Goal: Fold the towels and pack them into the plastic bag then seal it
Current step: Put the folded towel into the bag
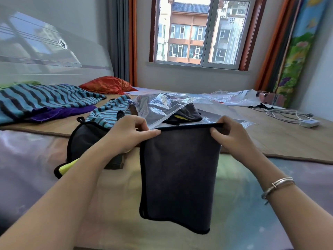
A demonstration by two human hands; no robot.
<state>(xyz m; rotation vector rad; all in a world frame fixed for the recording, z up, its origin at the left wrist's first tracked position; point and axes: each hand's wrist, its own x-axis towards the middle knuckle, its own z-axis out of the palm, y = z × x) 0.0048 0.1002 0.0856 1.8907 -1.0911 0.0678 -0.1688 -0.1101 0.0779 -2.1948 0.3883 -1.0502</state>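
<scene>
Single head-worn wide-angle view, looking forward and down across the bed toward the window, close above both forearms.

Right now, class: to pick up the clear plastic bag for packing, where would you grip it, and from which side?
Probably the plastic bag at its near, lifted lip, from the person's side: that edge stands off the bed, so fingers can slip under it.

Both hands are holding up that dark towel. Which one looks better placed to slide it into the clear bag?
Probably the left hand. It pinches the dark towel right at the plastic bag lip, where the bag gapes open. The right hand holds the other corner, farther from that opening.
</scene>
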